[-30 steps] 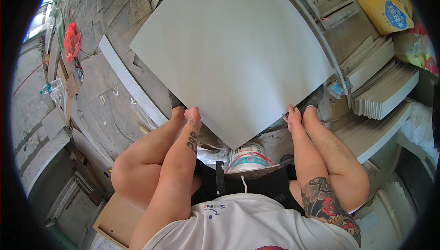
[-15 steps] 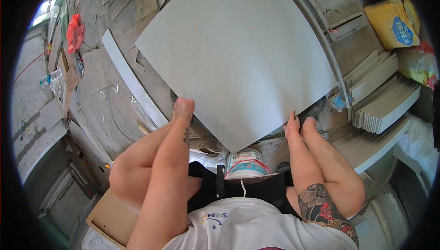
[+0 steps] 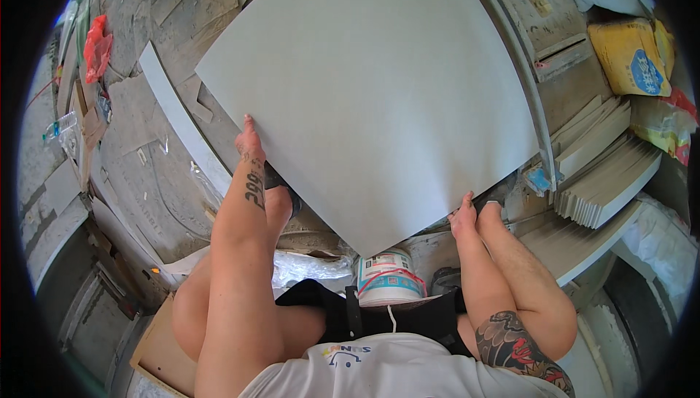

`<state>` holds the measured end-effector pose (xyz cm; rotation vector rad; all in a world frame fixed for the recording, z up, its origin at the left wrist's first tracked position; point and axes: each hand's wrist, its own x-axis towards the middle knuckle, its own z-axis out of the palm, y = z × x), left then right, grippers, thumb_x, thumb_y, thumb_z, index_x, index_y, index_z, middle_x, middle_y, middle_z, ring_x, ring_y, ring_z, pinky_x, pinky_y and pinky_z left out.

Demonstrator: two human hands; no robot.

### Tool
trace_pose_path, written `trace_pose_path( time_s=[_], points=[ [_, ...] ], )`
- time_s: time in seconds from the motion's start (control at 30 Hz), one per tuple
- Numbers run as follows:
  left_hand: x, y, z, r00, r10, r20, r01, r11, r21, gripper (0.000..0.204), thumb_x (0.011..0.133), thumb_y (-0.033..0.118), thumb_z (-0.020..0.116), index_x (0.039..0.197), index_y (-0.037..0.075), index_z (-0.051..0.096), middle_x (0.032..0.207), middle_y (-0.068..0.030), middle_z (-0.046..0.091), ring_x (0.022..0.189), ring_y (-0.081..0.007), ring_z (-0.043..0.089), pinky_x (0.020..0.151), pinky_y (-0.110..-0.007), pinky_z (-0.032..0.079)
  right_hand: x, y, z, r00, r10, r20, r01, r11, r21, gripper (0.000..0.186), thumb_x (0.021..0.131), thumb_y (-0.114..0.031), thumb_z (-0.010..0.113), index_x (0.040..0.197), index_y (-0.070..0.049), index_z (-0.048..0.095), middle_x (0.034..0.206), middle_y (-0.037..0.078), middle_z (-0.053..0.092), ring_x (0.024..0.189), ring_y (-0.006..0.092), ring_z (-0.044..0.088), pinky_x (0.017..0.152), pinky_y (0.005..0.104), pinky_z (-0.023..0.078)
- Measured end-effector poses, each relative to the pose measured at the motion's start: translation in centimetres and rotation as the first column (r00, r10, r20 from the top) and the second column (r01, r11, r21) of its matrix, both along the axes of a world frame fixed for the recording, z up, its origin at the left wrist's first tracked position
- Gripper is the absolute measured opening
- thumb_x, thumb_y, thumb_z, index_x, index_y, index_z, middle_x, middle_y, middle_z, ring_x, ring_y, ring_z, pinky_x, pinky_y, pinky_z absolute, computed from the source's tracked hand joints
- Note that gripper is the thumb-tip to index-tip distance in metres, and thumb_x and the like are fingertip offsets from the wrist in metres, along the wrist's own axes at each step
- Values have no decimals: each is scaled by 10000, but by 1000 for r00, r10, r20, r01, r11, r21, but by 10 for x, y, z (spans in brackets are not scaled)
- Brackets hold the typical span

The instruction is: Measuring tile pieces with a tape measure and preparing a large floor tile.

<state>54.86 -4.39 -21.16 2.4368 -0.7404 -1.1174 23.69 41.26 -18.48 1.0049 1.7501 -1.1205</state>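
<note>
A large pale grey square tile [image 3: 379,99] fills the middle, one corner pointing toward me. My left hand [image 3: 249,141] grips its left edge, thumb on top and the other fingers hidden underneath. On the near right edge, my right hand [image 3: 464,217] holds the tile, its thumb by the rim and the fingertips partly out of sight. The tile's near corner is just above a white and blue bucket [image 3: 390,288] between my legs; whether they touch I cannot tell.
A long narrow strip [image 3: 179,110] lies left of the tile. Cut tile strips [image 3: 609,183] are stacked at the right, below a yellow bag [image 3: 628,56]. A long rail [image 3: 521,55] runs along the tile's right side. A red plastic bag [image 3: 96,48] lies far left.
My left hand has moved up and away along the tile's left edge. My right hand keeps its place on the near right edge. The view has shifted slightly.
</note>
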Motion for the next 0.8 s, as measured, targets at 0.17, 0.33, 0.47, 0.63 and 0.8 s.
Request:
trace_pose_path(
  time_s=[0.17, 0.33, 0.47, 0.63, 0.8],
  points=[
    [-3, -1, 29, 985, 55, -165, -68, 995, -77, 780, 764, 534, 627, 1163, -120, 478, 1181, -171, 534, 1063, -261, 511, 900, -383, 412, 8, -4, 8, 999, 41, -2, -41, 997, -59, 591, 897, -521, 429, 1291, -86, 363, 1240, 93, 473, 1079, 272, 499, 937, 495, 378],
    [-18, -1, 39, 1000, 19, 12, -18, 996, -85, 703, 782, 508, 623, 1057, -130, 517, 1044, -174, 586, 936, -247, 551, 840, -364, 440, 18, 9, 8, 999, -25, -23, 23, 993, -113, 553, 917, -485, 413, 1300, -90, 354, 1269, 99, 454, 1124, 292, 483, 931, 511, 381],
    [-7, -2, 25, 993, 55, -103, -65, 993, -94, 693, 779, 473, 651, 1115, -116, 508, 1167, -153, 542, 1035, -234, 525, 914, -369, 407, 22, 3, 6, 999, -27, -27, 23, 994, -111, 567, 913, -494, 412, 1307, -92, 344, 1282, 98, 446, 1142, 301, 471, 938, 511, 374],
    [-7, -17, 12, 997, 27, -76, -34, 996, -87, 704, 785, 497, 626, 1077, -133, 511, 1086, -171, 577, 968, -242, 549, 865, -356, 431, 20, -5, 3, 1000, 27, 8, -26, 1000, -16, 585, 911, -506, 408, 1319, -93, 332, 1290, 80, 444, 1142, 298, 471, 944, 516, 363],
    [-22, -33, 4, 994, -17, -104, 6, 995, -104, 716, 795, 489, 619, 1123, -135, 496, 1145, -176, 563, 1020, -249, 544, 902, -347, 415, 15, -4, 2, 999, 35, -19, -37, 995, -90, 595, 906, -510, 415, 1330, -103, 326, 1315, 80, 424, 1149, 294, 464, 955, 549, 328]
  ],
)
